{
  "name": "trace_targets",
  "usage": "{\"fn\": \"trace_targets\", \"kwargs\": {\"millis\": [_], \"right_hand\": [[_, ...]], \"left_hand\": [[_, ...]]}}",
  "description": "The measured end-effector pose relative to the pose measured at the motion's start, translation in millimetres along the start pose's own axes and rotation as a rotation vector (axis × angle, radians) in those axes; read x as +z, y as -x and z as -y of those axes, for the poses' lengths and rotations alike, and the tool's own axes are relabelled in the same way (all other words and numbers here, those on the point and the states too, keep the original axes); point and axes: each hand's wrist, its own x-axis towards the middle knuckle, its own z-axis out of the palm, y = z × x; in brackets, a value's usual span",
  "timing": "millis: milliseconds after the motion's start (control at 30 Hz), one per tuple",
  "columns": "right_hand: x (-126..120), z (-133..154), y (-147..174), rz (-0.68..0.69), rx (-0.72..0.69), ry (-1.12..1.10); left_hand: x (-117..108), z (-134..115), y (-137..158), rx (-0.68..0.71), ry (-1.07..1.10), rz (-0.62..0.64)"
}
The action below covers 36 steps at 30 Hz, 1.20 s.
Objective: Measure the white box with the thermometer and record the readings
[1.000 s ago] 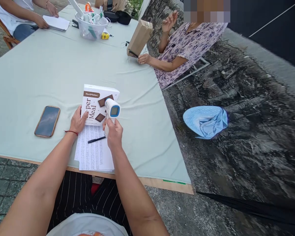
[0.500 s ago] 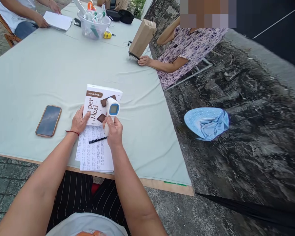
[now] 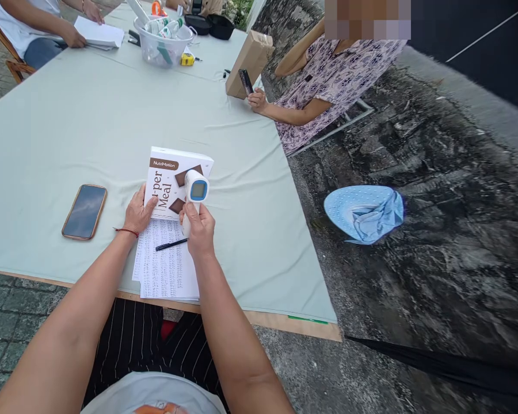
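Observation:
My left hand grips the left side of a white and brown box printed "NutriMotion" and "Meal", its thumb on the front. A white infrared thermometer with a blue-rimmed screen is in my right hand, fingers wrapped round its handle. The thermometer stands in front of the box's right part, screen toward me. Below the box lie printed sheets with a black pen across them; my right hand hides one end of the pen.
A smartphone lies left of my hands on the table. Farther off are a plastic basket of bottles, a yellow tape measure and a cardboard box. One person holds a phone; another holds papers. A blue hat lies at right.
The person across the table has tilted their phone more upright. My hands, the box and the thermometer have hardly moved; the whole view has shifted slightly.

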Motion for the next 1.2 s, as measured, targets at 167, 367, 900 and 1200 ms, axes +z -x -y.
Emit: {"fn": "trace_targets", "kwargs": {"millis": [167, 367, 900, 1200], "right_hand": [[0.9, 7.9, 1.3, 0.040, 0.030, -0.053], [-17.0, 25.7, 30.2, -0.025, 0.085, -0.063], [-86.5, 64.6, 104.9, -0.343, -0.056, 0.145], [-115.8, 3.3, 73.9, -0.375, -0.054, 0.848]], "left_hand": [[0.7, 4.3, -1.0, 0.000, -0.020, 0.000], [-0.4, 6.6, -2.7, 0.020, 0.005, -0.010], [-9.1, 11.7, -13.4, 0.048, 0.074, -0.031], [-4.0, 18.2, -11.3, 0.067, 0.086, -0.018]]}}
